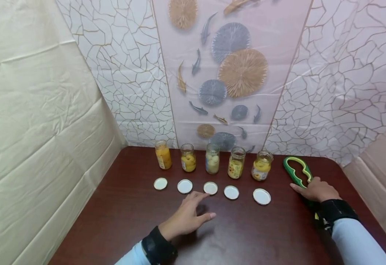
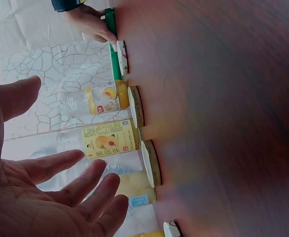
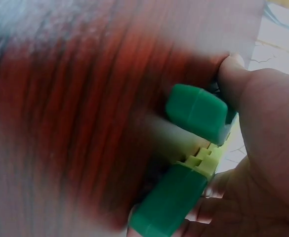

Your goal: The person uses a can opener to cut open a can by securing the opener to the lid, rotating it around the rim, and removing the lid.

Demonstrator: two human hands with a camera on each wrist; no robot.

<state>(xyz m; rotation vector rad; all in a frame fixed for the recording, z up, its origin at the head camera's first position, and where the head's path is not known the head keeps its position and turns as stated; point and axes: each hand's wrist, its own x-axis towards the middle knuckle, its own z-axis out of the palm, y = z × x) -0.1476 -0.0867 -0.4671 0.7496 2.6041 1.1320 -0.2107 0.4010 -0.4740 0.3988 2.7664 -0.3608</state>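
Note:
At the table's right, my right hand [image 1: 320, 190] grips a green jar opener [image 1: 292, 169] with a yellow-green scalloped inner edge. In the right wrist view, the thumb lies on one side of its green handle ends [image 3: 196, 113] and the fingers on the other. My left hand [image 1: 184, 217] has its fingers extended and holds nothing. Its fingertips are near a white lid [image 1: 210, 188] in the middle of a row; whether they touch it I cannot tell. Behind the lids stand several lidless glass jars of yellow or pale fruit, including a yellow-labelled jar [image 1: 235, 167].
The other lids lie flat along the row, from a small left lid [image 1: 160, 183] to a larger right lid [image 1: 261, 197]. A patterned cloth [image 1: 140, 92] hangs behind the dark red-brown table [image 1: 113, 217]. Cream cloth walls [image 1: 47, 129] flank it.

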